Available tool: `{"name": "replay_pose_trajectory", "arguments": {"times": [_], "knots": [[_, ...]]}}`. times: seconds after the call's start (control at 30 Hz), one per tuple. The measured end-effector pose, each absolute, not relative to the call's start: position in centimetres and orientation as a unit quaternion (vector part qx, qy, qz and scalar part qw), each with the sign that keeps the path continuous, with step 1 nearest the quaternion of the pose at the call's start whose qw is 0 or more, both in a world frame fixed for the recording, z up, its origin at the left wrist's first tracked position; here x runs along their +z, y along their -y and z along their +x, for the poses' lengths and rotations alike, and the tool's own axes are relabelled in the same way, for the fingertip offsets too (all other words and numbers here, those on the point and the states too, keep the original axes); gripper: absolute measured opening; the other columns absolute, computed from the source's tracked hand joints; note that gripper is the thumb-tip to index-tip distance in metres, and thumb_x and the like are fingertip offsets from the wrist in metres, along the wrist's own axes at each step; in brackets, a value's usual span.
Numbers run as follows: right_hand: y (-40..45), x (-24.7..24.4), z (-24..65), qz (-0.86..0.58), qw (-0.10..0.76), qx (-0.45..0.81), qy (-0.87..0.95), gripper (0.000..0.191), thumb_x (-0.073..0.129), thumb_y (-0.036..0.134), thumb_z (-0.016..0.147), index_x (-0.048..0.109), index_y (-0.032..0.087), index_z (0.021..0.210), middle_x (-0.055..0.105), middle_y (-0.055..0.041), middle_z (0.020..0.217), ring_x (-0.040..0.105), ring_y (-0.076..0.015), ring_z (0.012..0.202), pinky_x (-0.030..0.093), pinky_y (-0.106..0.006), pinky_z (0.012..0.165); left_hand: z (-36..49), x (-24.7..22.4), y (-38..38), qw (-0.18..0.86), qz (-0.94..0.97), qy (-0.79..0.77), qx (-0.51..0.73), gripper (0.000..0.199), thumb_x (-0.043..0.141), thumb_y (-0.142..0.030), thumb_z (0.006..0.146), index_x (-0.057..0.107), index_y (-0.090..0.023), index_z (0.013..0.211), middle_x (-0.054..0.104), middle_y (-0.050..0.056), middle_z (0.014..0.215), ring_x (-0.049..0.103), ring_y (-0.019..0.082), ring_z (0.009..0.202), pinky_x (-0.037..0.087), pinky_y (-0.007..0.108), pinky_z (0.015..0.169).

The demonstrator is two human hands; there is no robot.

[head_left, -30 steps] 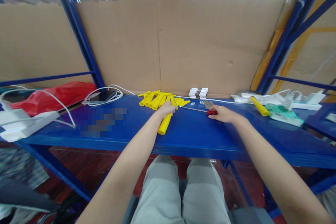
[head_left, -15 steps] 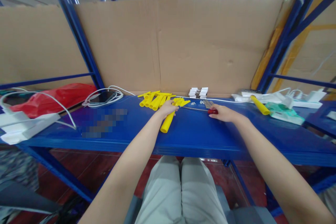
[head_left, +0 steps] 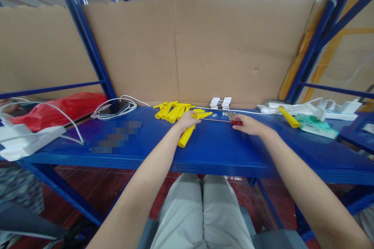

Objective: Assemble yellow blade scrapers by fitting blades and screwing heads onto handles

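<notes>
My left hand is closed around a yellow tapered tube, whose wide end points toward me. A screwdriver with a red handle lies in the closed fingers of my right hand. Its thin shaft reaches left toward the tube; my fingers hide whether the tip touches it. More yellow tubes lie in a group just behind and left of my left hand. Small pale pieces are scattered beyond the shaft. Beside my right fingertips are silver prong-like parts.
White parts stand stacked against the cardboard panel. To the left are a coiled white cable, a red bag and a white power strip. Another yellow tube and a green-white packet lie right.
Both hands stay almost in place, with only slight shifts of my left fingers on the tube. The screwdriver keeps nearly the same position.
</notes>
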State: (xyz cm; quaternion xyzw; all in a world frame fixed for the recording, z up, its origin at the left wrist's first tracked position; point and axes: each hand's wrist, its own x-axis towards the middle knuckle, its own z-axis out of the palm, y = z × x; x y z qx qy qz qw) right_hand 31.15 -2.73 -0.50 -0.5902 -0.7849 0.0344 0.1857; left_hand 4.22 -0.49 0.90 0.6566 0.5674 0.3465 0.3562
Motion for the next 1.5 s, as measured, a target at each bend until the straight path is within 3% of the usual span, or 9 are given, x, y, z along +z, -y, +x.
{"name": "replay_pose_trajectory", "arguments": {"times": [0.63,0.83,1.0,1.13,1.5], "knots": [[2.5,0.4,30.4,-0.57,0.223,-0.063,0.789,0.033,0.051,0.028,0.086,0.06,0.019,0.117,0.065,-0.0127,0.121,0.061,-0.0263,0.11,0.046,-0.038,0.095,4.2,0.6,0.3,0.349,0.658,-0.569,0.348,0.066,0.069,-0.013,0.075,0.044,-0.01,0.137,0.065,0.006,0.088,0.053,0.008,0.049,0.046,0.023,0.052],[0.8,1.6,27.1,-0.569,0.11,-0.103,0.809,0.031,0.048,0.018,0.085,0.066,0.019,0.11,0.066,-0.0129,0.122,0.057,-0.0301,0.117,0.041,-0.045,0.099,4.1,-0.1,-0.8,0.332,0.67,-0.569,0.342,0.067,0.07,-0.015,0.074,0.045,-0.01,0.136,0.065,0.008,0.093,0.055,0.009,0.052,0.045,0.022,0.049],[-3.0,1.4,25.1,-0.575,0.086,-0.045,0.812,0.035,0.047,0.009,0.082,0.072,0.018,0.105,0.07,-0.0099,0.114,0.064,-0.0233,0.107,0.046,-0.029,0.092,4.3,0.0,-0.6,0.343,0.671,-0.555,0.352,0.06,0.069,-0.013,0.074,0.051,-0.009,0.131,0.065,0.009,0.097,0.055,0.009,0.052,0.046,0.023,0.05],[-5.3,0.6,24.6,-0.582,0.097,-0.025,0.807,0.035,0.05,0.007,0.08,0.074,0.016,0.104,0.071,-0.0101,0.111,0.066,-0.0242,0.103,0.048,-0.028,0.087,4.3,0.2,-0.3,0.342,0.671,-0.563,0.341,0.059,0.069,-0.014,0.075,0.051,-0.01,0.131,0.066,0.006,0.088,0.057,0.01,0.052,0.044,0.022,0.049],[-5.2,-0.3,24.2,-0.593,0.077,-0.086,0.797,0.034,0.048,0.012,0.085,0.073,0.015,0.109,0.068,-0.0126,0.117,0.063,-0.0218,0.106,0.045,-0.025,0.089,4.4,0.6,0.3,0.302,0.683,-0.584,0.32,0.062,0.068,-0.017,0.076,0.049,-0.012,0.134,0.068,0.011,0.103,0.065,0.014,0.063,0.05,0.024,0.055]]}}
